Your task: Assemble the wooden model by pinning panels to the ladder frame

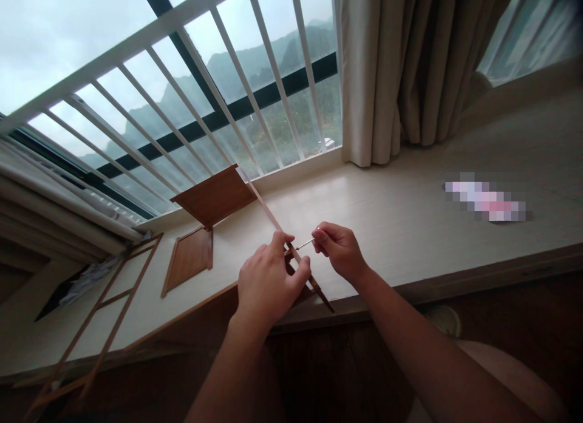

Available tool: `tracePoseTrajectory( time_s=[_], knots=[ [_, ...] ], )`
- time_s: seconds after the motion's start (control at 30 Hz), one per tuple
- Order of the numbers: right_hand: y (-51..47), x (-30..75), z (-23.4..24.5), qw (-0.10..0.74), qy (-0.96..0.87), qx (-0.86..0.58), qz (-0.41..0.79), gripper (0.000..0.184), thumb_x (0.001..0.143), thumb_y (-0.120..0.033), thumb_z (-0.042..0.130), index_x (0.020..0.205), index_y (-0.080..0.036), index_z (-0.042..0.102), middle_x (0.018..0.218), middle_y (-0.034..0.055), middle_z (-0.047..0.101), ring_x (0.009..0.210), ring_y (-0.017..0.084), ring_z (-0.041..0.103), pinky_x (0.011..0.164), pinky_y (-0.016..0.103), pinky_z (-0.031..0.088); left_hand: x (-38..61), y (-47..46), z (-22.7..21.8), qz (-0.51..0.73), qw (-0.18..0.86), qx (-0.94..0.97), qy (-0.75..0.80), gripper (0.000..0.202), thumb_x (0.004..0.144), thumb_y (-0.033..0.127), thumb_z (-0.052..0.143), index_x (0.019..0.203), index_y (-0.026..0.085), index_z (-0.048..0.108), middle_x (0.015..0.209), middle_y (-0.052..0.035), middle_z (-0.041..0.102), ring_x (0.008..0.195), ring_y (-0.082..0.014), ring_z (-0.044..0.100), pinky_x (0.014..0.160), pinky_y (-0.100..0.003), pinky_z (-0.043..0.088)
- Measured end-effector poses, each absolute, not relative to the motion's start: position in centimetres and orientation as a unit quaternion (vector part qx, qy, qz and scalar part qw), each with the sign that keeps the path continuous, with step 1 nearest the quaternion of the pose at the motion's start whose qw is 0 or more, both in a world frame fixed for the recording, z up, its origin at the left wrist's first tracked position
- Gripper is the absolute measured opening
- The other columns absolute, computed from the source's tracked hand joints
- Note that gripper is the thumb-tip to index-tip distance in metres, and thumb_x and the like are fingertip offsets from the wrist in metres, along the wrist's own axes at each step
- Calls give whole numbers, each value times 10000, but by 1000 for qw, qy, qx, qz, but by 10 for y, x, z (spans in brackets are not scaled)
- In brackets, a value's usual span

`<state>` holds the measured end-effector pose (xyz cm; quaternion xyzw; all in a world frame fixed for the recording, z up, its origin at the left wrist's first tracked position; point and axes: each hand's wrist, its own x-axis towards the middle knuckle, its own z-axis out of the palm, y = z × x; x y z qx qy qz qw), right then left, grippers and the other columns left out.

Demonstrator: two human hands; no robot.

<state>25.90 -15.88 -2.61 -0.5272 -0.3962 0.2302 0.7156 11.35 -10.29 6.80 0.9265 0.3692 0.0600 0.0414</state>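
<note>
Centre bottom of frame: left hand [268, 283] was closed around the wooden strip [264, 206] at the front edge of the ledge [410, 241]. Right hand [339, 248] pinched a thin metal pin [304, 244], tip at the strip just beside the left fingers. Risk, my read: the pin skids off the narrow strip into a finger, or drops off the ledge. Further left lay a flat panel [189, 259] and an open frame [104, 307]. A blurred item [485, 199] lay far right, a curtain [387, 77] behind.
</note>
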Motion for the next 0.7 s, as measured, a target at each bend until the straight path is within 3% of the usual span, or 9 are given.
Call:
tracePoseTrajectory(
  time_s=[0.13, 0.3, 0.53, 0.7],
  knots=[
    [-164, 260, -3, 672, -364, -575, 293, 493, 854, -470, 516, 525, -108, 453, 455, -14, 414, 444, 23, 357, 497, 189, 308, 114, -104, 69, 56, 44, 926, 372, 456, 829, 591, 337, 1169, 314, 461, 1045, -8, 659, 950, -165, 598, 802, -275, 410],
    [-160, 258, 4, 660, -272, -583, 387, 449, 818, -426, 522, 507, -132, 387, 380, -30, 346, 342, 29, 291, 398, 202, 200, 115, -105, 70, 55, 41, 927, 370, 453, 830, 591, 334, 1174, 325, 460, 1027, 0, 658, 940, -170, 597, 794, -278, 411],
    [-169, 276, 0, 652, -392, -598, 253, 507, 886, -513, 455, 573, -114, 446, 495, -15, 431, 475, 25, 364, 523, 194, 315, 114, -104, 68, 59, 39, 925, 373, 457, 832, 589, 330, 1180, 326, 468, 1006, -7, 657, 916, -165, 597, 777, -278, 409],
    [-174, 283, -5, 625, -486, -582, 189, 419, 884, -475, 500, 672, -114, 522, 615, -10, 500, 590, 32, 418, 610, 183, 337, 113, -103, 67, 59, 32, 927, 370, 456, 834, 597, 308, 1180, 338, 453, 1011, -3, 659, 915, -173, 602, 763, -280, 401]
  ],
)
